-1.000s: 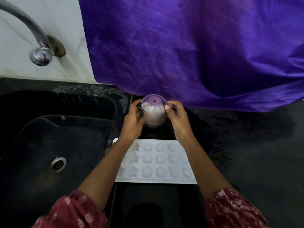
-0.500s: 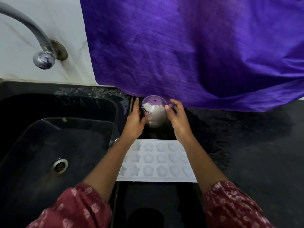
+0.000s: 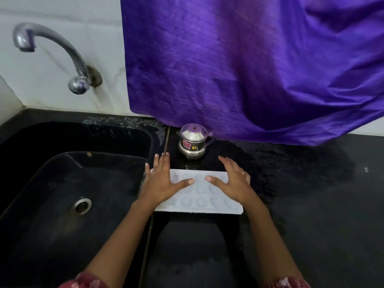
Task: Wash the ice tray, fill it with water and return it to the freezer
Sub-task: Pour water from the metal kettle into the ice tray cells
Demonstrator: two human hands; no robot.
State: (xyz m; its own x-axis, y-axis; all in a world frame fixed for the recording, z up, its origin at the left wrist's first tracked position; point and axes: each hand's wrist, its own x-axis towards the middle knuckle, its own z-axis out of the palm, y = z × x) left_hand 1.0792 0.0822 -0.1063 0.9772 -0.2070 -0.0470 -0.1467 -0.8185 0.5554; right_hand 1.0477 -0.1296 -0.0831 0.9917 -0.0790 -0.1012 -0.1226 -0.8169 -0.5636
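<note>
Over ice tray (image 3: pixel 199 197), hands (image 3: pixel 161 183) (image 3: pixel 234 183) spread

Both hands are held palm-down, side by side and level with each other. Left hand (image 3: pixel 161 183): fingers straight and slightly spread, pointing far; left thumb (image 3: pixel 184 182) stretched to the right. Right hand (image 3: pixel 233 182): fingers straight, fanned toward far left; right thumb (image 3: pixel 214 180) stretched to the left, its tip near the other thumb's tip but apart from it. Neither hand grips anything. Left forearm (image 3: pixel 124 235) and right forearm (image 3: pixel 270 235) are bare, entering from the near edge and converging; patterned red sleeves (image 3: pixel 87 280) show there.
</note>
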